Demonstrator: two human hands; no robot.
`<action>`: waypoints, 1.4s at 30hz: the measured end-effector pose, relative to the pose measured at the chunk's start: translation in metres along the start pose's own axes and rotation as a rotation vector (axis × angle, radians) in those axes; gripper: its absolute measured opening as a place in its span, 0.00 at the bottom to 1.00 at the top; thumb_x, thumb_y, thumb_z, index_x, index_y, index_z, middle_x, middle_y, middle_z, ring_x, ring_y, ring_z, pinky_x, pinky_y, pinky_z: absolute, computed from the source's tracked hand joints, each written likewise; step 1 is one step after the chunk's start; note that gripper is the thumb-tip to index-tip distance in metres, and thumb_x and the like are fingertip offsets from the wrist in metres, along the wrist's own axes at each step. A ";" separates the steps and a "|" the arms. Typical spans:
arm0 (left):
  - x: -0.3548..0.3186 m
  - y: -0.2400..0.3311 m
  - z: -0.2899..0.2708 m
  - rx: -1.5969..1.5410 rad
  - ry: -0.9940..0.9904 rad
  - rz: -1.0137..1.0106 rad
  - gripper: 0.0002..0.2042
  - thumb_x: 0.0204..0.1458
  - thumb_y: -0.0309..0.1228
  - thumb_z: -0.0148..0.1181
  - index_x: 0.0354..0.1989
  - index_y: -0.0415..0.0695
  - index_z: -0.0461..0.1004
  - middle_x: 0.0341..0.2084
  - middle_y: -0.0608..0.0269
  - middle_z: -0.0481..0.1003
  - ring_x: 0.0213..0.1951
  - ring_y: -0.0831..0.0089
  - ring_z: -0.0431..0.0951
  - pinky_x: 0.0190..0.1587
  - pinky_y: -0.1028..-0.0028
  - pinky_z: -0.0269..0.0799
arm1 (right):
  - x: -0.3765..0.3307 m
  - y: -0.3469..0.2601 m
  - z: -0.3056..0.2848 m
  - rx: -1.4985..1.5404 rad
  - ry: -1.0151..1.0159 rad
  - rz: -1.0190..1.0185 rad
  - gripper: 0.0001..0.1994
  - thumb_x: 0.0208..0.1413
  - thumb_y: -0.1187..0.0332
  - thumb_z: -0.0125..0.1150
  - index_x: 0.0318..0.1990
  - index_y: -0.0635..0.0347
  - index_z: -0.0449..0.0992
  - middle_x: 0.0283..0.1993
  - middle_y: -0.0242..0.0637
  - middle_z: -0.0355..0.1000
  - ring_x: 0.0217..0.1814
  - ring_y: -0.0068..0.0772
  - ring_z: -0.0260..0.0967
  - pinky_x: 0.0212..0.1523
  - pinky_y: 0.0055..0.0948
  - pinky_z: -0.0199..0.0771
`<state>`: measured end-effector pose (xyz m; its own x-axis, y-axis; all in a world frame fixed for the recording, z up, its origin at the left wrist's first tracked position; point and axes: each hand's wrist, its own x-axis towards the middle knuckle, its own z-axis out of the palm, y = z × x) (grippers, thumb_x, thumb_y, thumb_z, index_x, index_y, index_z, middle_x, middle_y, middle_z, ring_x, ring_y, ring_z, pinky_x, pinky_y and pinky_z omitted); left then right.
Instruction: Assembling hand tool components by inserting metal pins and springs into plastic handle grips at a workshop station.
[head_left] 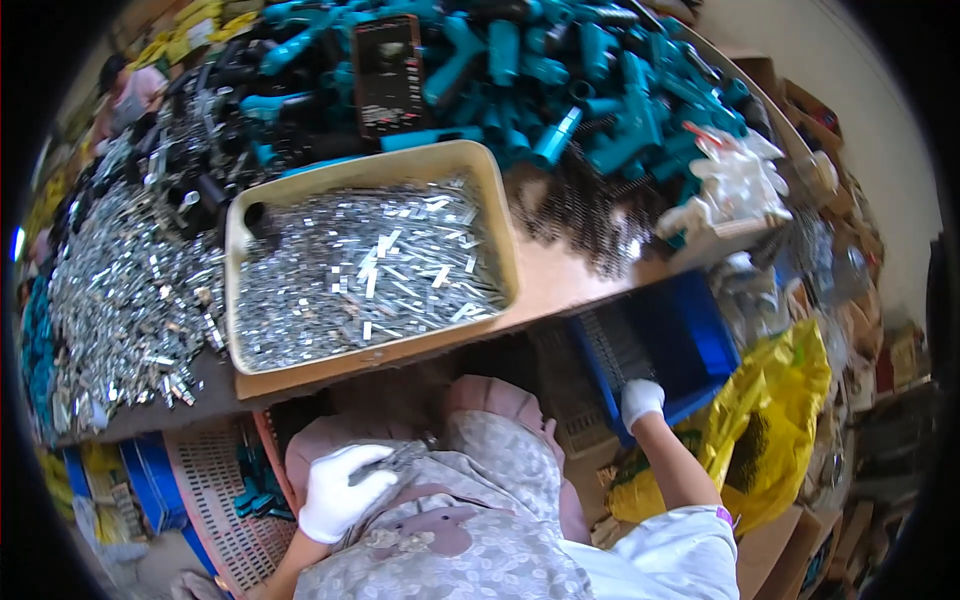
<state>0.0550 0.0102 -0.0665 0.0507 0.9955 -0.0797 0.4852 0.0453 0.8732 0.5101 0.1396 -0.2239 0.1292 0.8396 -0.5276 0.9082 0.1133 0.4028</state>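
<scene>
Right hand [641, 401] reaches into blue crate [690, 335], fingers hidden | left hand [340, 490] clamps metal part [400, 460] | keep grip firm.

Your gloved left hand [340, 490] rests curled low at your lap; your gloved right hand [641, 400] reaches forward, arm extended, fingers bent downward.

L hand [340, 492] in white glove at lap, lower left; R hand [641, 402] reaches into blue crate [690, 340], right of centre; tan tray [480, 170] w/ metal bits above.
</scene>
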 end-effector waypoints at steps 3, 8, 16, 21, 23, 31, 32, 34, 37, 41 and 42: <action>0.000 -0.003 -0.001 0.012 0.025 0.035 0.15 0.47 0.29 0.70 0.42 0.36 0.80 0.35 0.50 0.81 0.37 0.58 0.82 0.41 0.68 0.77 | 0.015 0.003 0.030 0.013 -0.024 0.041 0.11 0.54 0.69 0.58 0.40 0.51 0.86 0.45 0.41 0.81 0.46 0.42 0.81 0.41 0.37 0.81; -0.011 -0.013 -0.005 0.010 0.077 0.001 0.14 0.48 0.30 0.70 0.42 0.38 0.80 0.35 0.50 0.81 0.37 0.56 0.82 0.40 0.67 0.77 | 0.008 0.002 0.013 0.026 0.012 -0.006 0.11 0.58 0.69 0.54 0.39 0.55 0.85 0.43 0.44 0.81 0.45 0.46 0.81 0.42 0.39 0.80; -0.014 -0.017 -0.013 0.014 0.061 0.035 0.14 0.48 0.23 0.67 0.45 0.34 0.79 0.37 0.52 0.81 0.38 0.67 0.82 0.41 0.73 0.76 | 0.010 0.006 0.016 0.169 0.030 0.007 0.13 0.60 0.71 0.51 0.43 0.59 0.83 0.45 0.48 0.80 0.48 0.50 0.79 0.46 0.41 0.80; -0.016 -0.021 -0.011 0.010 0.149 0.080 0.14 0.47 0.31 0.71 0.41 0.39 0.80 0.32 0.51 0.80 0.33 0.55 0.82 0.36 0.67 0.76 | 0.016 0.010 0.030 0.137 0.034 0.005 0.12 0.58 0.71 0.53 0.42 0.58 0.83 0.46 0.47 0.80 0.48 0.50 0.79 0.48 0.40 0.79; -0.019 -0.025 -0.011 0.000 0.158 0.075 0.14 0.47 0.30 0.71 0.41 0.39 0.80 0.32 0.51 0.80 0.33 0.55 0.81 0.36 0.68 0.76 | 0.011 0.007 0.021 0.119 0.040 -0.017 0.11 0.57 0.71 0.54 0.42 0.57 0.83 0.46 0.46 0.80 0.48 0.49 0.79 0.48 0.40 0.80; -0.025 -0.029 -0.015 -0.227 0.130 -0.066 0.16 0.49 0.25 0.70 0.46 0.35 0.78 0.38 0.54 0.81 0.38 0.70 0.81 0.42 0.73 0.76 | -0.044 0.036 -0.084 0.303 0.422 0.002 0.03 0.54 0.74 0.58 0.36 0.62 0.75 0.34 0.52 0.78 0.39 0.57 0.76 0.41 0.47 0.77; -0.024 -0.028 -0.016 -0.291 0.100 -0.110 0.17 0.50 0.25 0.70 0.48 0.34 0.77 0.39 0.56 0.81 0.39 0.74 0.80 0.43 0.75 0.75 | -0.058 0.036 -0.108 0.420 0.566 -0.060 0.02 0.55 0.75 0.57 0.33 0.62 0.72 0.31 0.54 0.76 0.38 0.61 0.74 0.39 0.49 0.75; -0.021 -0.027 -0.012 -0.296 0.087 -0.123 0.18 0.50 0.26 0.70 0.50 0.34 0.76 0.39 0.55 0.81 0.40 0.75 0.80 0.44 0.76 0.75 | -0.089 0.010 -0.158 1.052 0.468 -0.231 0.03 0.54 0.77 0.57 0.36 0.63 0.71 0.31 0.46 0.75 0.32 0.46 0.77 0.35 0.39 0.78; -0.015 -0.012 -0.008 -0.179 0.084 -0.090 0.23 0.49 0.25 0.70 0.54 0.36 0.74 0.41 0.55 0.81 0.42 0.73 0.80 0.46 0.74 0.75 | -0.132 -0.071 -0.177 2.168 0.042 -0.571 0.09 0.52 0.77 0.59 0.42 0.63 0.70 0.37 0.42 0.74 0.32 0.33 0.77 0.36 0.34 0.82; -0.013 0.005 -0.006 -0.177 0.174 -0.011 0.27 0.46 0.24 0.72 0.57 0.37 0.72 0.44 0.55 0.79 0.44 0.72 0.80 0.48 0.73 0.75 | -0.164 -0.171 -0.163 2.474 -0.569 -0.825 0.13 0.53 0.75 0.68 0.43 0.60 0.71 0.44 0.46 0.74 0.41 0.40 0.77 0.43 0.42 0.81; -0.018 0.008 -0.008 -0.263 0.225 -0.057 0.27 0.47 0.24 0.71 0.57 0.36 0.71 0.43 0.56 0.79 0.43 0.74 0.79 0.48 0.74 0.75 | -0.165 -0.189 -0.159 2.495 -0.686 -0.905 0.13 0.54 0.75 0.67 0.45 0.62 0.71 0.45 0.47 0.74 0.43 0.41 0.78 0.46 0.40 0.81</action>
<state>0.0509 -0.0066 -0.0538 -0.1779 0.9828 -0.0499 0.2388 0.0923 0.9667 0.2538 0.0639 -0.0935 -0.6184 0.7537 -0.2226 -0.5630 -0.6225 -0.5435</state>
